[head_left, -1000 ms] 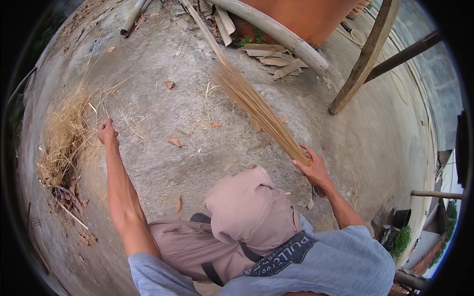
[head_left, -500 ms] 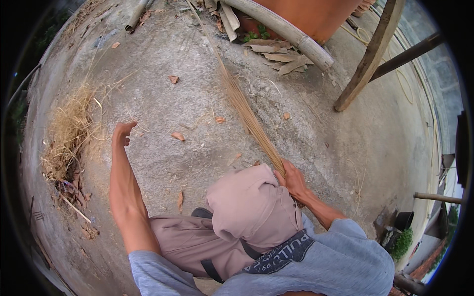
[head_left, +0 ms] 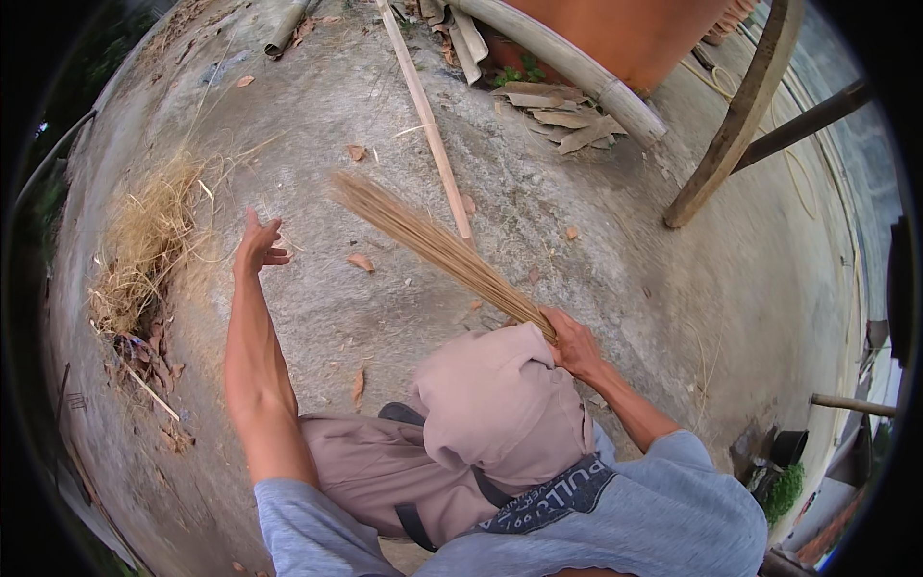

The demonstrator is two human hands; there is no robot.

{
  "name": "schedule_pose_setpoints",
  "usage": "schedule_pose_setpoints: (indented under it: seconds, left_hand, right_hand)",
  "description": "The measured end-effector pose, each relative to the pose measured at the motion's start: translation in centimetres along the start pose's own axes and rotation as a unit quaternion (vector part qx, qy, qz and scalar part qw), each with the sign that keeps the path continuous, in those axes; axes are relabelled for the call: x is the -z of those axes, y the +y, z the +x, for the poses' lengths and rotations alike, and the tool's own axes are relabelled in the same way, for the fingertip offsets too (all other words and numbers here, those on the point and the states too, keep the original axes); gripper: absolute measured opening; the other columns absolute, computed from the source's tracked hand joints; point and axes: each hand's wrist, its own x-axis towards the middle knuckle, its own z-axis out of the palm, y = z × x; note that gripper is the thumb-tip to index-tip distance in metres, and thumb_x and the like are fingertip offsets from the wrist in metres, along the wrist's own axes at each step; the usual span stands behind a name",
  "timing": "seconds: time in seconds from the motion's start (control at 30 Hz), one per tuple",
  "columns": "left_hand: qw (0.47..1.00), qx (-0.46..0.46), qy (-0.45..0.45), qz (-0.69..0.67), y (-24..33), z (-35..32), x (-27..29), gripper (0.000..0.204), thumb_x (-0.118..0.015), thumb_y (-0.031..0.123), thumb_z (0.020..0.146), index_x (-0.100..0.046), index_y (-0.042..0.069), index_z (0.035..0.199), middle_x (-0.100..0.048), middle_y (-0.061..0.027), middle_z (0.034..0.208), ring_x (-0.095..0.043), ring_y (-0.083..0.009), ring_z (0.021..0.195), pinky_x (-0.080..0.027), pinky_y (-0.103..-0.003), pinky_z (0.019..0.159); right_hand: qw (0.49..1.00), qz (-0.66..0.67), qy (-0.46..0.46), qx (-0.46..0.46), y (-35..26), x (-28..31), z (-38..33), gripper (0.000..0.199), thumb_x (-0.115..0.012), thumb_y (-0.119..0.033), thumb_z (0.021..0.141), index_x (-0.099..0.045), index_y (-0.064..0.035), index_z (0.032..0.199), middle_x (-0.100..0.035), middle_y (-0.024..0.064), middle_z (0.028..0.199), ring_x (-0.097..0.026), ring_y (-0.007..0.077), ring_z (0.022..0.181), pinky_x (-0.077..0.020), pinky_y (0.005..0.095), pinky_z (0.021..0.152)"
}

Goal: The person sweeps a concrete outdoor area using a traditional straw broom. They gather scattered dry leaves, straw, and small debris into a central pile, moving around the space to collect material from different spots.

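My right hand (head_left: 577, 343), beside my raised knee, is wrapped round the lower end of a bundle of thin brown sticks (head_left: 447, 262). The bundle slants away to the far left, its loose tips fanning out over the concrete. It crosses in front of the near end of a long pale wooden strip (head_left: 423, 115). My left hand (head_left: 260, 245) is held out at the left with its fingers apart and nothing in it. Nearest to that hand is a heap of curly straw-coloured fibres (head_left: 149, 250).
Dry leaves (head_left: 361, 262) lie scattered on the concrete floor (head_left: 615, 260). Beyond stand an orange container (head_left: 596, 38), a bamboo pole (head_left: 567, 58) and a pile of flat brown pieces (head_left: 567, 115). A wooden post (head_left: 740, 120) leans at the right; a potted plant (head_left: 784, 490) is at the lower right.
The stick bundle's far end has swung left, uncovering the pale wooden strip. My left hand's fingers have spread wider. The view has shifted slightly.
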Motion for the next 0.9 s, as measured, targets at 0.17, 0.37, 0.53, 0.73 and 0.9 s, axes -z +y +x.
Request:
schedule_pose_setpoints:
  seconds: [0.17, 0.37, 0.53, 0.73, 0.9]
  left_hand:
    - [0.995, 0.05, 0.051, 0.063, 0.7, -0.2, -0.6, 0.085, -0.045, 0.041, 0.102, 0.017, 0.021, 0.156, -0.056, -0.0309, 0.129, -0.069, -0.0468, 0.089, -0.062, -0.052, 0.065]
    - [0.994, 0.107, -0.008, 0.033, -1.3, -0.9, 2.3, 0.07, -0.03, 0.034, 0.106, 0.015, 0.011, 0.154, -0.072, -0.0217, 0.088, -0.073, -0.0365, 0.07, -0.06, -0.045, 0.057]
    - [0.991, 0.1, -0.039, 0.085, -1.0, -2.0, 1.7, 0.072, -0.035, 0.029, 0.106, 0.014, 0.01, 0.154, -0.072, -0.02, 0.086, -0.072, -0.0332, 0.065, -0.06, -0.043, 0.053]
    - [0.997, 0.014, -0.053, -0.058, 0.9, -2.0, -0.1, 0.083, -0.043, 0.026, 0.104, 0.023, 0.014, 0.153, -0.071, -0.0239, 0.097, -0.073, -0.0332, 0.071, -0.061, -0.044, 0.056]
    - [0.99, -0.085, 0.075, -0.082, 1.5, -1.9, 0.8, 0.09, -0.048, 0.039, 0.102, 0.024, 0.024, 0.154, -0.059, -0.0321, 0.127, -0.071, -0.0366, 0.092, -0.06, -0.044, 0.076]
  right_hand:
    - [0.998, 0.038, -0.016, 0.043, -2.2, -2.7, 5.3, 0.042, -0.065, -0.027, 0.092, -0.053, -0.0084, 0.128, -0.066, 0.0179, 0.112, -0.065, 0.0427, 0.088, -0.0522, 0.0494, 0.073]
    - [0.991, -0.046, 0.007, -0.125, 0.2, -2.6, 4.9, 0.045, -0.062, -0.03, 0.093, -0.05, -0.0081, 0.13, -0.069, 0.0203, 0.094, -0.065, 0.0451, 0.087, -0.0508, 0.0506, 0.072]
    - [0.992, -0.076, 0.009, -0.096, 2.4, -1.0, 0.7, 0.045, -0.062, -0.029, 0.092, -0.051, -0.0119, 0.133, -0.069, 0.0195, 0.1, -0.066, 0.0431, 0.087, -0.0516, 0.0507, 0.071]
    - [0.995, -0.068, -0.068, 0.012, -0.8, -0.8, 0.6, 0.05, -0.064, -0.023, 0.091, -0.05, -0.0141, 0.137, -0.068, 0.0178, 0.106, -0.067, 0.041, 0.088, -0.0529, 0.0493, 0.074]
    - [0.992, 0.004, 0.099, -0.073, -2.3, -3.6, 5.9, 0.048, -0.061, -0.023, 0.091, -0.051, -0.012, 0.137, -0.069, 0.0202, 0.107, -0.066, 0.0443, 0.091, -0.0524, 0.0512, 0.077]
